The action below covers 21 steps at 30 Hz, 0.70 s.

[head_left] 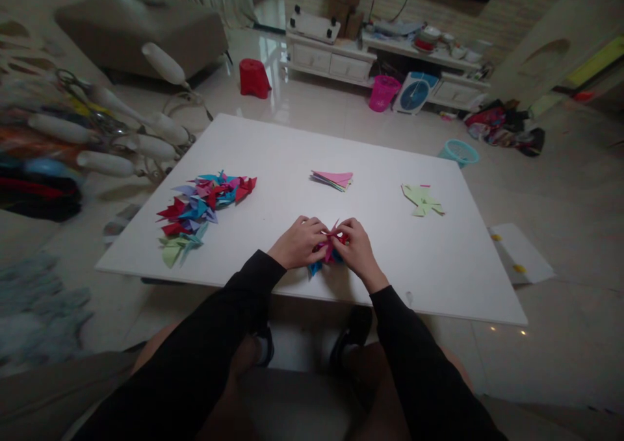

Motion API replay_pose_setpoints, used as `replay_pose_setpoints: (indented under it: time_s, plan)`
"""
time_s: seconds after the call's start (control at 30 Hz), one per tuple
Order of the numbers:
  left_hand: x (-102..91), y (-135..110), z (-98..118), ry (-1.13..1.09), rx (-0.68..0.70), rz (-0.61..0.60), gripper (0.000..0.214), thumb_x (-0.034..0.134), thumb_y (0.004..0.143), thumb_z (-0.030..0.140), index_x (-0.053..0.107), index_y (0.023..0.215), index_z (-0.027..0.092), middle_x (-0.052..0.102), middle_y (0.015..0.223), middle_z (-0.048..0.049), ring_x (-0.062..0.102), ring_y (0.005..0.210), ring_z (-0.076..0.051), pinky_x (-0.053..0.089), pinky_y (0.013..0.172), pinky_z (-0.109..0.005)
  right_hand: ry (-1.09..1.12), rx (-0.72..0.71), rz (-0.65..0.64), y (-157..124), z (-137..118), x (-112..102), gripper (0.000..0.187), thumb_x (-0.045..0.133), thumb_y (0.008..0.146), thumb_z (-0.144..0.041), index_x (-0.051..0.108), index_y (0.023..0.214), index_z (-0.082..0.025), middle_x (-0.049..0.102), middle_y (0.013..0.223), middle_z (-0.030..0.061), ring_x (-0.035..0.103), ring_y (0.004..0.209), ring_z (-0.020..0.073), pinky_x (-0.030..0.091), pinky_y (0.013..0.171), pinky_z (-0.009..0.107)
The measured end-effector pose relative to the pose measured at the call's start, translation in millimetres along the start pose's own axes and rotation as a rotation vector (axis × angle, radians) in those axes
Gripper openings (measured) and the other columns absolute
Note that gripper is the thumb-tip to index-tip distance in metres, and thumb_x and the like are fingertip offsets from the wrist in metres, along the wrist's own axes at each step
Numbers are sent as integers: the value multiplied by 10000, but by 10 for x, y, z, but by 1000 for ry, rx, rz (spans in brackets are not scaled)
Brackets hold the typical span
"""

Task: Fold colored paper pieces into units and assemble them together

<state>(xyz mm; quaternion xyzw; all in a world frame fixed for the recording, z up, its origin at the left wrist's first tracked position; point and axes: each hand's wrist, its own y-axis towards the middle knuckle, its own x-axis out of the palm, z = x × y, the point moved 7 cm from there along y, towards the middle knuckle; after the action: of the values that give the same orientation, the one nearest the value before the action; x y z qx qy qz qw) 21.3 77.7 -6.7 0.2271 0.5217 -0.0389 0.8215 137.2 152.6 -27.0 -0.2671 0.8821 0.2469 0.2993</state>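
Note:
Near the table's front edge, my left hand (303,241) and my right hand (355,246) meet, each closed in a pinch on a pink folded-paper piece (329,234) with a pointed tip sticking up. Below and partly behind my fingers are blue folded-paper pieces (315,269) and some red and magenta paper, partly hidden. To the left lies a heap of origami paper cranes (209,197) in red, blue, purple and green. A fanned stack of folded paper (333,180), pink on top, rests beyond my hands. Pale green paper pieces (423,201) lie to the right.
The white table (273,162) spans the middle of the view. White lamp arms (160,129) crowd its left edge. A teal basket (458,152) stands behind the right corner, and a white sheet (520,254) is low at the right. Farther off are a red stool (254,78) and a pink bin (385,93).

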Motion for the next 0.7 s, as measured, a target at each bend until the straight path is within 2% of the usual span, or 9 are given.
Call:
replay_pose_setpoints:
  time_s: [0.1, 0.17, 0.23, 0.3, 0.43, 0.57, 0.7]
  plan:
    - [-156, 2, -109, -191, -99, 197, 91, 629, 866, 237, 655, 797, 185, 691, 1221, -106, 614, 1125, -257, 456, 943, -423, 34, 38, 25, 1, 10, -45, 80, 642, 845, -181, 697, 800, -218, 574, 896, 39, 565, 846, 197, 484, 788, 356]
    - [-218, -33, -317, -391, -301, 356, 70, 625, 844, 226, 622, 790, 183, 701, 1088, -99, 644, 1003, -224, 496, 866, -383, 73, 80, 51, 3, 35, -81, 74, 640, 845, -210, 689, 791, -216, 591, 863, 33, 564, 794, 183, 480, 748, 337]
    - [-158, -93, -535, -600, -534, 446, 59, 635, 808, 223, 625, 846, 179, 691, 919, -60, 642, 832, -183, 505, 747, -328, 117, 125, 73, 8, 65, -107, 83, 641, 841, -247, 679, 774, -216, 620, 831, 29, 566, 758, 175, 479, 727, 323]
    - [-12, -114, -653, -770, -682, 421, 145, 677, 757, 238, 651, 881, 166, 676, 818, -33, 619, 732, -160, 492, 688, -297, 177, 181, 79, 17, 98, -108, 101, 645, 829, -291, 677, 773, -214, 651, 823, 31, 576, 746, 172, 486, 711, 312]
    - [239, -56, -634, -969, -724, 253, 273, 756, 675, 277, 721, 911, 144, 712, 822, -50, 635, 738, -166, 501, 719, -305, 322, 313, 69, 36, 158, -51, 195, 661, 803, -392, 681, 792, -199, 686, 812, 42, 601, 722, 177, 500, 654, 302]
    - [330, -74, -624, -1056, -784, 277, 302, 798, 670, 353, 735, 869, 135, 734, 849, -64, 642, 743, -167, 507, 745, -321, 386, 367, 66, 38, 178, -2, 244, 673, 795, -438, 692, 809, -195, 699, 795, 45, 608, 711, 183, 508, 650, 312]
    - [341, -80, -620, -1057, -770, 260, 324, 815, 691, 382, 770, 890, 131, 749, 849, -73, 648, 740, -169, 508, 739, -317, 372, 322, 101, 31, 137, -49, 206, 691, 793, -392, 699, 842, -192, 693, 821, 42, 612, 716, 176, 498, 647, 305]
